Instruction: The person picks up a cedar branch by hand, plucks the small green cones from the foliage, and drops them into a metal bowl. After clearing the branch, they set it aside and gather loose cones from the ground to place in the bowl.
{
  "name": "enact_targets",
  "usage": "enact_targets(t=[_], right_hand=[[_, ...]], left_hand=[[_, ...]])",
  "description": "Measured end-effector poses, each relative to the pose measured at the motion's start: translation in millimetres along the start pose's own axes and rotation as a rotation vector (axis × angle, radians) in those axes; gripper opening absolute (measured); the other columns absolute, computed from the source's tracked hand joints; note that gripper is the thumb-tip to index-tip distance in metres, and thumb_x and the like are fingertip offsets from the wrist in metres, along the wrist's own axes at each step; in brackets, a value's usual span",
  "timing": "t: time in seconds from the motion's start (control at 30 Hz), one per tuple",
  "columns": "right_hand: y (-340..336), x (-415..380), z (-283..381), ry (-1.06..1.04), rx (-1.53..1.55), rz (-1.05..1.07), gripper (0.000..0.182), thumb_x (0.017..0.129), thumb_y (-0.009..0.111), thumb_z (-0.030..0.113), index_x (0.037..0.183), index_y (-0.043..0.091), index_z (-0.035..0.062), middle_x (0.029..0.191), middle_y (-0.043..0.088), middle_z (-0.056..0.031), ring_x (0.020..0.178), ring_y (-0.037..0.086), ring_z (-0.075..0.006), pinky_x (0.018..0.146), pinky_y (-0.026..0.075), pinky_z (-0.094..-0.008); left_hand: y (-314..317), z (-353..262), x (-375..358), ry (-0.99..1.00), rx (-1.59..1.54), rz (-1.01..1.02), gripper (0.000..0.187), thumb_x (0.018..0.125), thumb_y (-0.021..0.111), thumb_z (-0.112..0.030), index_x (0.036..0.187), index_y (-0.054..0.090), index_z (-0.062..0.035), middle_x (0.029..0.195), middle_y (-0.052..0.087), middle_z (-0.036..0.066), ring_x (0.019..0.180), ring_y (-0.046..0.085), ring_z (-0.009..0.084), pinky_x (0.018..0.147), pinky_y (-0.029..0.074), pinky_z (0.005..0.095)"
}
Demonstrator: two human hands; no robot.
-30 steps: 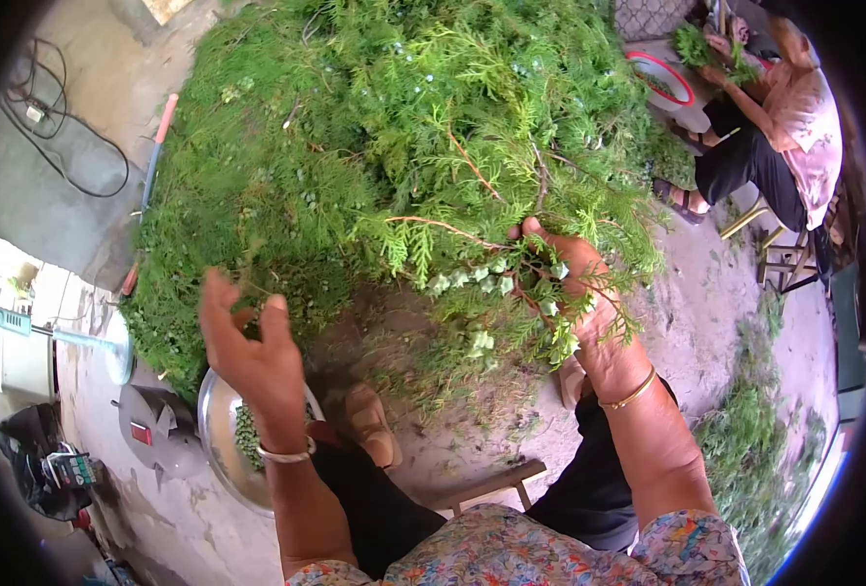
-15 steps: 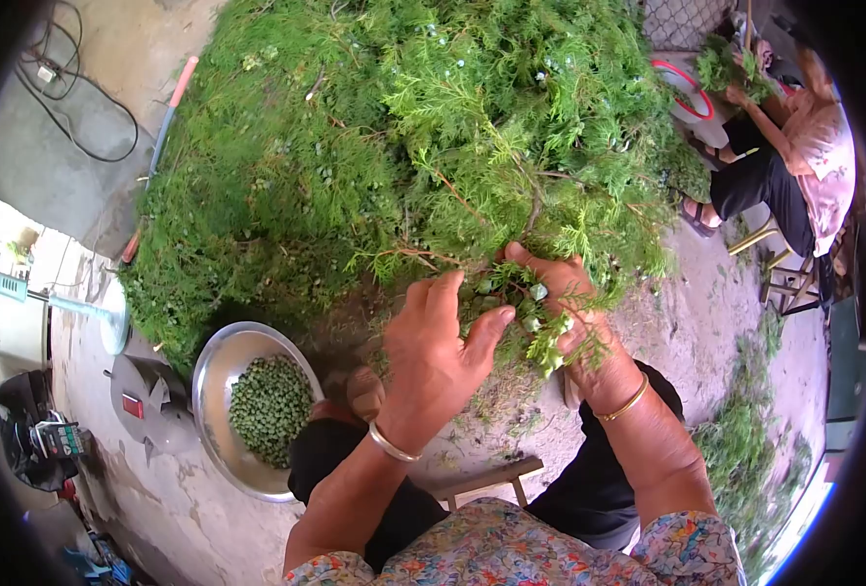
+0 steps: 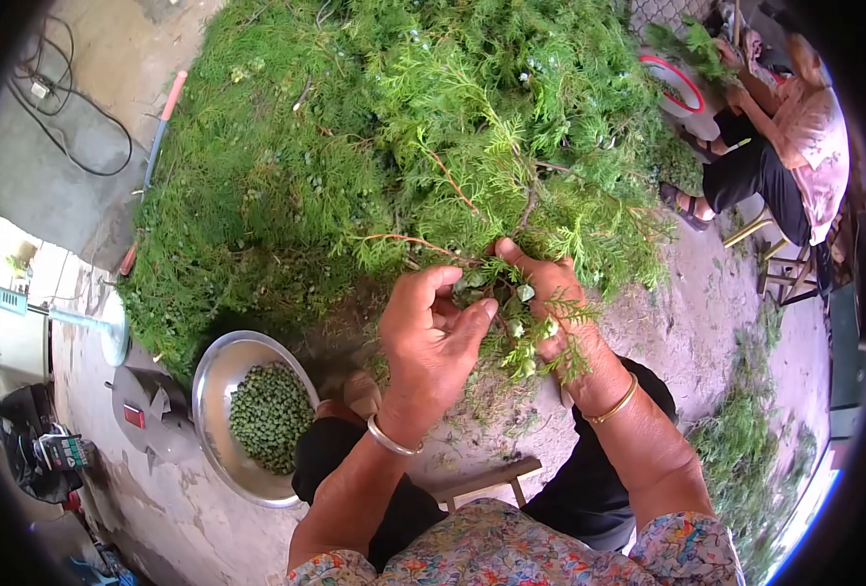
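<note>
Clock positions are taken from the centre of the view. At 8 o'clock, far left, a black bag (image 3: 18,430) lies on the floor. A pale blue fan (image 3: 113,327) stands at 9 o'clock, and a dark cable (image 3: 110,174) lies looped at 10 o'clock. Also at 10 o'clock, a pink-and-blue pole (image 3: 162,127) rests along the pile's left edge. A metal bowl (image 3: 220,391) at 8 o'clock contains green cones (image 3: 272,418). The pile (image 3: 286,166) of leafy green branches extends from 10 to 1 o'clock.

The left hand (image 3: 425,337), wearing a silver-coloured bangle, is just below centre at 6 o'clock. Its thumb and forefinger are apart, at the near cones; contact cannot be confirmed. The branch (image 3: 533,203) extends from the hands towards 1 o'clock over the pile, bearing pale green cones between the two hands. The right hand (image 3: 557,303), with a gold-coloured bangle, is at 3 o'clock, fingers clamped on the branch.

A red-rimmed basin (image 3: 698,102) is between 1 and 2 o'clock. Beside it, at 2 o'clock, a seated co-worker (image 3: 809,146) holds greenery (image 3: 703,51). Loose sprigs (image 3: 740,439) lie on the floor at 4 o'clock.
</note>
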State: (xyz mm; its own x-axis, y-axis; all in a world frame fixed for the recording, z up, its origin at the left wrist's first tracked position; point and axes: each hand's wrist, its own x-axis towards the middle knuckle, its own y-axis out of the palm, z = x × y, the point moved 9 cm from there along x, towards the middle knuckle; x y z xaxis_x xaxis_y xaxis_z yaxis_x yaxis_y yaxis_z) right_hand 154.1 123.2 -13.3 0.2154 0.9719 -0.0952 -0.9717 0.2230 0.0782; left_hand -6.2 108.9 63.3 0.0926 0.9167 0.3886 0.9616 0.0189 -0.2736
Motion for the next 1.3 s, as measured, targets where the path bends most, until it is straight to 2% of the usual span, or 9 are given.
enact_targets(t=[0.13, 0.27, 0.37, 0.43, 0.53, 0.77, 0.93, 1.17, 1.3], right_hand=[[7.3, -9.0, 15.9, 0.135, -0.579, 0.086, 0.033, 0.095, 0.041, 0.030, 0.123, 0.054, 0.0173, 0.113, 0.059, -0.0147, 0.092, 0.050, -0.0300, 0.093, 0.037, -0.0322], [9.1, -17.6, 20.7, 0.388, -0.458, 0.095, 0.036, 0.094, 0.044, 0.036, 0.124, 0.054, 0.0193, 0.104, 0.052, -0.0190, 0.087, 0.050, -0.0250, 0.080, 0.044, -0.0315], [5.4, -13.7, 25.1, 0.273, -0.282, -0.021, 0.041, 0.089, 0.054, 0.036, 0.120, 0.054, 0.0082, 0.102, 0.051, -0.0177, 0.086, 0.051, -0.0217, 0.073, 0.046, -0.0311], [5.7, -21.3, 26.9, 0.378, -0.033, -0.114, 0.045, 0.085, 0.062, 0.034, 0.110, 0.053, -0.0030, 0.097, 0.054, -0.0142, 0.082, 0.052, -0.0202, 0.072, 0.045, -0.0305], [14.6, -21.4, 34.2, 0.310, 0.150, -0.063, 0.044, 0.083, 0.065, 0.030, 0.103, 0.052, -0.0066, 0.089, 0.058, -0.0118, 0.078, 0.053, -0.0188, 0.071, 0.045, -0.0310], [16.1, -16.6, 29.1, 0.307, -0.023, -0.012, 0.030, 0.083, 0.065, 0.021, 0.098, 0.059, -0.0038, 0.083, 0.064, -0.0081, 0.068, 0.056, -0.0144, 0.062, 0.046, -0.0315], [15.4, -12.2, 34.0, 0.130, 0.051, -0.066, 0.019, 0.082, 0.063, 0.015, 0.088, 0.063, -0.0023, 0.078, 0.066, -0.0068, 0.066, 0.056, -0.0128, 0.060, 0.046, -0.0306], [19.4, -16.0, 23.0, 0.311, 0.099, -0.013, 0.038, 0.081, 0.066, 0.018, 0.107, 0.053, -0.0049, 0.086, 0.064, -0.0102, 0.066, 0.055, -0.0141, 0.059, 0.047, -0.0303], [9.2, -10.6, -5.1, 0.385, 0.072, 0.006, 0.046, 0.079, 0.067, 0.019, 0.117, 0.049, -0.0001, 0.091, 0.064, -0.0115, 0.071, 0.058, -0.0178, 0.067, 0.047, -0.0309]], left_hand=[[4.4, 9.8, -0.7, -0.074, 0.040, 0.014, 0.038, 0.069, 0.074, -0.002, 0.100, 0.054, 0.0001, 0.080, 0.055, 0.008, 0.060, 0.055, 0.0117, 0.052, 0.047, 0.0241], [8.7, 13.4, -0.9, -0.115, -0.044, 0.035, 0.042, 0.067, 0.074, 0.000, 0.103, 0.053, 0.0011, 0.081, 0.056, 0.008, 0.062, 0.056, 0.0115, 0.053, 0.047, 0.0234], [5.3, 13.3, 1.5, -0.154, -0.155, 0.031, 0.042, 0.069, 0.073, 0.004, 0.106, 0.052, 0.0034, 0.082, 0.055, 0.005, 0.066, 0.052, 0.0054, 0.057, 0.047, 0.0186], [-0.5, 3.9, 4.6, 0.004, -0.036, 0.013, 0.044, 0.064, 0.076, 0.000, 0.103, 0.056, 0.0010, 0.082, 0.056, 0.008, 0.064, 0.057, 0.0141, 0.053, 0.047, 0.0255], [-3.6, -3.7, 7.2, 0.060, 0.041, 0.034, 0.042, 0.062, 0.077, -0.001, 0.099, 0.057, 0.0000, 0.083, 0.055, 0.009, 0.064, 0.057, 0.0145, 0.053, 0.047, 0.0254], [0.3, -10.1, 5.8, 0.210, 0.240, 0.075, 0.038, 0.064, 0.076, 0.003, 0.097, 0.059, 0.0012, 0.083, 0.058, 0.004, 0.065, 0.053, 0.0073, 0.055, 0.046, 0.0205], [-0.8, 6.7, 2.9, 0.013, 0.036, -0.037, 0.030, 0.066, 0.074, -0.001, 0.091, 0.059, -0.0022, 0.077, 0.057, 0.008, 0.056, 0.053, 0.0146, 0.049, 0.043, 0.0261], [-0.8, -4.4, 5.9, 0.106, 0.100, 0.009, 0.024, 0.067, 0.071, 0.003, 0.088, 0.060, -0.0011, 0.076, 0.057, 0.008, 0.054, 0.052, 0.0129, 0.049, 0.042, 0.0246], [-1.4, 13.9, 3.4, -0.092, -0.048, 0.010, 0.019, 0.070, 0.068, 0.004, 0.087, 0.059, 0.0000, 0.076, 0.059, 0.008, 0.055, 0.053, 0.0116, 0.050, 0.043, 0.0246]])
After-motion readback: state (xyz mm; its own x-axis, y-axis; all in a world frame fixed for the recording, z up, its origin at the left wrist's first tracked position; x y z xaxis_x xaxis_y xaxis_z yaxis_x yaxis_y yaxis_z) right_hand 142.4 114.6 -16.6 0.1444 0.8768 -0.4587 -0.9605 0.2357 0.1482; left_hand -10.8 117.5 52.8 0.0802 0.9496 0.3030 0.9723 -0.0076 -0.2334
